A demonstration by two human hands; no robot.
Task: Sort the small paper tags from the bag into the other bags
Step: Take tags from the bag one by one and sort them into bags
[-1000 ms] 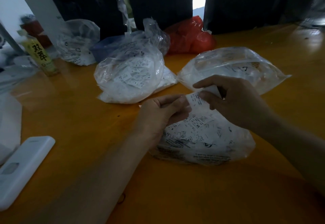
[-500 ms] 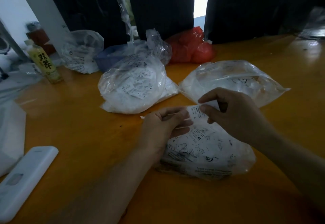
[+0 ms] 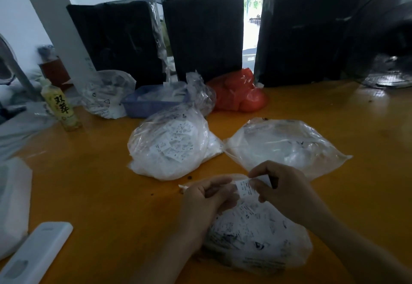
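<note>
A clear plastic bag (image 3: pixel 256 239) full of small printed paper tags lies on the orange table near me. Above its mouth, my left hand (image 3: pixel 205 199) and my right hand (image 3: pixel 281 190) both pinch a small white paper tag (image 3: pixel 246 186) between them. Further back lie two other clear bags: a rounded bag of tags (image 3: pixel 169 147) at centre and a flatter bag (image 3: pixel 285 145) to its right.
A blue tray (image 3: pixel 153 103), a red bag (image 3: pixel 238 94) and another clear bag (image 3: pixel 107 94) sit at the back before black boxes (image 3: pixel 205 33). A yellow drink bottle (image 3: pixel 61 107) stands at left. A white flat device (image 3: pixel 35 252) lies at the near left.
The camera has tilted up, so the hands and bags sit lower in view. Both hands still hold the tag above the near bag, raised slightly off it.
</note>
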